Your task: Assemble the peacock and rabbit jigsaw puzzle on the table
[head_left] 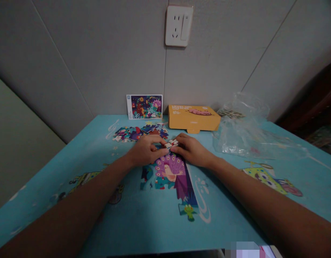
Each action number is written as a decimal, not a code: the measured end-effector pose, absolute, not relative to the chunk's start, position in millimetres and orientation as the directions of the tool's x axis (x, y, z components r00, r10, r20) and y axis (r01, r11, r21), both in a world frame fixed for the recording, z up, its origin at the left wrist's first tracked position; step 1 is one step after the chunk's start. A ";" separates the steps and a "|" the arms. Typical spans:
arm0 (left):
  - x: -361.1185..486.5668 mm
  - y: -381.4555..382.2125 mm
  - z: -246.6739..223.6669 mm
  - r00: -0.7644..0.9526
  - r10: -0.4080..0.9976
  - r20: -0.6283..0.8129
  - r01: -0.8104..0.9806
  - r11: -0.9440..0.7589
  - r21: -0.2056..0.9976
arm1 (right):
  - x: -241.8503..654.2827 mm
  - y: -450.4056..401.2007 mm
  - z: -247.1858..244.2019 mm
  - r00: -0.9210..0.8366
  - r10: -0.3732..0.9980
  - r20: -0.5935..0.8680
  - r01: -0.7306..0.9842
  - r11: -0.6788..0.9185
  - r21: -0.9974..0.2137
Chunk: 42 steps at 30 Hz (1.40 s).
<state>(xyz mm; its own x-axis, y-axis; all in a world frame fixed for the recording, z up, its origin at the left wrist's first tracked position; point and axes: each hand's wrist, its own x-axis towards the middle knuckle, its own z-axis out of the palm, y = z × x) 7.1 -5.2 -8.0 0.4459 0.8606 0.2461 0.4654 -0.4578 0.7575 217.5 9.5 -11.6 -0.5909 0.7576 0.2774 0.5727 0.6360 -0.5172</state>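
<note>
Forearms [87, 195] reach in from bottom corners, left hand [145, 149] and right hand [192, 149] jointly pinching a small stack of pieces [171, 143] at the far edge of the puzzle [169, 171], grip best kept light and level so none slip.

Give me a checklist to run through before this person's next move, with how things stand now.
1. Left hand and right hand both on the held pieces: ok.
2. Picture card upright and unblocked: ok.
3. Loose pieces spread singly: not ok, they overlap.
4. Joined puzzle section fully uncovered: not ok, the hands partly overhang it.
5. Printed designs on the held pieces readable: cannot tell.
</note>
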 end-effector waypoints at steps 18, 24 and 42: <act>5.6 2.2 -10.8 0.400 0.777 0.486 0.611 -0.622 0.490 | 213.8 7.1 -11.2 -0.465 0.800 0.378 0.527 0.594 -0.608; 8.7 -5.0 -4.1 0.267 0.908 0.324 0.572 -0.420 0.705 | 214.8 10.2 -12.9 -0.449 0.804 0.390 0.470 0.583 -0.662; 10.0 -4.3 -8.5 0.322 0.707 0.629 0.558 -0.679 0.477 | 209.8 0.7 -6.1 -0.446 0.705 0.552 0.399 0.708 -0.582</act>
<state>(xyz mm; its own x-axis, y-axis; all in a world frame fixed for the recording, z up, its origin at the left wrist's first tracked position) 10.0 -4.3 -8.5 0.3224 0.7074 0.6291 0.5579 -0.6788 0.4774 209.8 0.7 -6.1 -0.4457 0.7050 0.5517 0.3991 0.7082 -0.5824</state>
